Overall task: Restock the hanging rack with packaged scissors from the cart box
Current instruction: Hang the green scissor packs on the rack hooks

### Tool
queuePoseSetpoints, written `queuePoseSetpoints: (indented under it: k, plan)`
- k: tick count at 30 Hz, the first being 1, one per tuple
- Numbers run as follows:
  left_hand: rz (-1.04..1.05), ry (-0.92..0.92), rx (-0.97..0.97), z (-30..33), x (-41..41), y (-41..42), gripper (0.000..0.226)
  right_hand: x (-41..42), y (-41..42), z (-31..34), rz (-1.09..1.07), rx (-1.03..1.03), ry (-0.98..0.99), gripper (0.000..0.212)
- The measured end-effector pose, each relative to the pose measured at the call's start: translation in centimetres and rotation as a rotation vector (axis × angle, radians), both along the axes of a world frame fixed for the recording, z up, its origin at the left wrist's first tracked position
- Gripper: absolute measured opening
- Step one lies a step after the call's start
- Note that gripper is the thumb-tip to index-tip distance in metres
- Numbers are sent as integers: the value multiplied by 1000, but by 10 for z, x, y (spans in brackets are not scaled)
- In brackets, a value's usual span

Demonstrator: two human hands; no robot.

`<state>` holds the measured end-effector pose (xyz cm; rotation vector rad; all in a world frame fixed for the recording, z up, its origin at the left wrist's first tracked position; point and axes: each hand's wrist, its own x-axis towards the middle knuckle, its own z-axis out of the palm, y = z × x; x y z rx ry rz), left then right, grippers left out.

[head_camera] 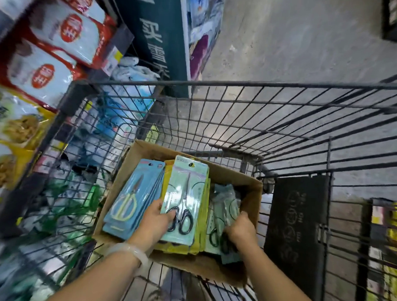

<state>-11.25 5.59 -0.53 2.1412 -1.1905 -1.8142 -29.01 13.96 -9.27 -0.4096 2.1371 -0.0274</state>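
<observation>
Cart (240, 84): wire mesh, seen from above, filling the middle of the view; grey concrete floor (298, 41) beyond its far rim.
Box (235, 176): brown cardboard, open at the top, resting in the near left part of the cart.
Left stack (133, 193): blue-carded scissors with yellow handles, lying flat along the left side of the box.
Middle pack (184, 195): pale green card with black-handled scissors under clear plastic, raised above the yellow cards beneath it, hang hole at the far end.
Right packs (225, 205): more pale green packs, piled loosely in the right part of the box; details blurred.
Left hand (157, 218): gripping the middle pack at its near left edge, thumb over the front by the black handles, fingers behind the card. Pale bracelet (131, 249) on the wrist.
Right hand (239, 228): down in the right part of the box, fingers curled round a green pack with black handles at its near end.
Shelf goods (62, 33): red-and-white bags at far left, yellow bags nearer, all outside the cart and blurred.
Black panel (298, 221): flat against the mesh, just right of the box.
Green sign (156, 36): white characters, standing beyond the far left corner of the cart.
</observation>
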Motion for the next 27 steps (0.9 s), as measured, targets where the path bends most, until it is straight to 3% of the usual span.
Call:
queuePoseSetpoints:
  k: [3,6,10,16,18,22,27]
  plan:
    - [68,42,-12,17,5,2,26,-15,4,24,-149,-167,-58,38]
    - [126,84,-44,41,16,4,53,-18,-5,62,-190,-363,-152,27]
    - [244,156,-104,72,46,6,8,14,-35,128,-10,-569,-251,8]
    - [557,245,-231,119,143,39,15,117,-60,203,220,-723,-373,25]
    - [673,247,-287,131,190,65,23,163,-52,230,312,-753,-418,21]
    - [858,277,-392,168,279,149,15,265,-3,281,522,-817,-526,15]
    - [1109,191,-517,207,383,296,26,393,99,326,799,-824,-710,13]
